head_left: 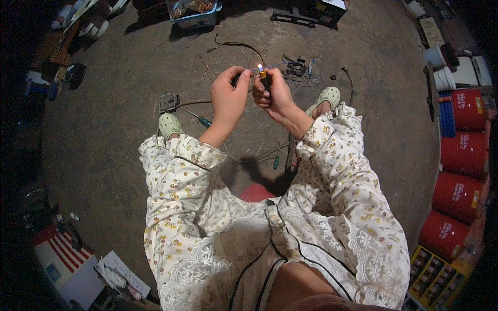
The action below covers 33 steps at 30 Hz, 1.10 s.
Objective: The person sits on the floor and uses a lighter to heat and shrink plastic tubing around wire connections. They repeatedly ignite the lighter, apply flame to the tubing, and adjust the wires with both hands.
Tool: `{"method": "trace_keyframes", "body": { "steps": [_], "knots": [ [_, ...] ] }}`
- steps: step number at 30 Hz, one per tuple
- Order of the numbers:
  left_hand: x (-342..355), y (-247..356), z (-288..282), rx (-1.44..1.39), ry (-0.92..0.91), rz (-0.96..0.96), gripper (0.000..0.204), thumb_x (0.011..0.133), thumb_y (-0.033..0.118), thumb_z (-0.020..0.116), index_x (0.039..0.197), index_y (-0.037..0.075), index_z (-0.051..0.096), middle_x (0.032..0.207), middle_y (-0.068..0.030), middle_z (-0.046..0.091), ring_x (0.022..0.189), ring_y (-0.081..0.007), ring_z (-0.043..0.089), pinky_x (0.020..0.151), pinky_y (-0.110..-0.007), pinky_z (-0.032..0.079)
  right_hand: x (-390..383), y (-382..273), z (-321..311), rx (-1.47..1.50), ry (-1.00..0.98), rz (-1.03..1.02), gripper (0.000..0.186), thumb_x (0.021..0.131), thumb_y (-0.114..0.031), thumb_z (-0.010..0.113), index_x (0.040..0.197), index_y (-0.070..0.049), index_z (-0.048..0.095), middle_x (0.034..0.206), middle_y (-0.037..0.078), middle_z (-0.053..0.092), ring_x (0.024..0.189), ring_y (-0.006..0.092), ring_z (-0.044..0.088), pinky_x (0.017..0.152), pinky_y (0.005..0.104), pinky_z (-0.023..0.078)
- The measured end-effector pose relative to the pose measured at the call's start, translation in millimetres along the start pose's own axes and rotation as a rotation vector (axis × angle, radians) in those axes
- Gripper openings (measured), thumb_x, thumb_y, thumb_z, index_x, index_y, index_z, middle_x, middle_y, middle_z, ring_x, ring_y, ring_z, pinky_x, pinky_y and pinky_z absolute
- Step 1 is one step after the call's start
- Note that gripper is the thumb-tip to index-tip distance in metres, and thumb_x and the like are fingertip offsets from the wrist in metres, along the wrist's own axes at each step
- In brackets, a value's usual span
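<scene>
My left hand (231, 95) is closed, its fingertips pinching a thin blue wire (280, 65). The wire stretches rightward past a small flame toward a tangle of loose wires (297, 70) on the floor. Wrapped in my right hand (277, 97) is a lighter (263, 75), lit, with a yellowish top and a dark body. Its flame sits at the wire, close to my left fingertips. Under my left forearm lies a green-handled screwdriver (204, 122). Another green-handled screwdriver (276, 162) rests nearer to me, between my legs.
A grey metal box (168, 102) with a brown cable sits by my left clog (169, 125). A bent cable (239, 44) lies beyond my hands. Farther off stands a blue crate (196, 22). Red drums (463, 154) line the right side; papers (122, 274) lie at lower left.
</scene>
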<state>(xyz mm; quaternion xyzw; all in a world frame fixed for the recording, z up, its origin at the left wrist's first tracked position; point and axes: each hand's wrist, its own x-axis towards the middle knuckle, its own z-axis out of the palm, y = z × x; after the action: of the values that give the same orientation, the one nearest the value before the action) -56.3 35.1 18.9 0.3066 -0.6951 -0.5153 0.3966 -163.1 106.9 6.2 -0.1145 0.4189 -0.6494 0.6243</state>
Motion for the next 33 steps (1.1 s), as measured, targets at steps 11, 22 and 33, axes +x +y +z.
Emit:
{"method": "trace_keyframes", "body": {
  "steps": [11,22,33],
  "knots": [
    [-0.3,5.7,0.1,0.015,0.006,-0.002,0.017,0.084,0.014,0.056,0.080,-0.002,0.061,0.067,-0.0047,0.059,0.059,-0.0092,0.051,0.054,-0.025,0.040,-3.3,-2.2,2.9,-0.019,-0.017,-0.029,0.042,0.088,-0.038,0.027,0.057,-0.012,0.040,0.045,-0.006,0.027,0.037,0.0080,0.022,0.037,0.0233,0.017],
    [1.4,-2.9,0.7,-0.005,0.019,0.015,0.018,0.084,0.015,0.056,0.080,-0.001,0.061,0.067,-0.0042,0.059,0.058,-0.0087,0.050,0.054,-0.024,0.039,-0.9,1.0,-0.3,0.009,-0.050,-0.024,0.042,0.088,-0.039,0.028,0.057,-0.012,0.040,0.045,-0.006,0.028,0.036,0.0077,0.022,0.037,0.0231,0.018],
    [1.0,6.9,-2.7,0.021,-0.026,-0.058,0.017,0.084,0.013,0.054,0.080,-0.002,0.061,0.068,-0.0047,0.060,0.060,-0.0091,0.051,0.056,-0.024,0.040,0.0,1.6,-2.4,0.025,-0.047,-0.018,0.042,0.088,-0.039,0.030,0.057,-0.012,0.040,0.044,-0.006,0.027,0.036,0.0074,0.022,0.037,0.0228,0.018]
  ]
}}
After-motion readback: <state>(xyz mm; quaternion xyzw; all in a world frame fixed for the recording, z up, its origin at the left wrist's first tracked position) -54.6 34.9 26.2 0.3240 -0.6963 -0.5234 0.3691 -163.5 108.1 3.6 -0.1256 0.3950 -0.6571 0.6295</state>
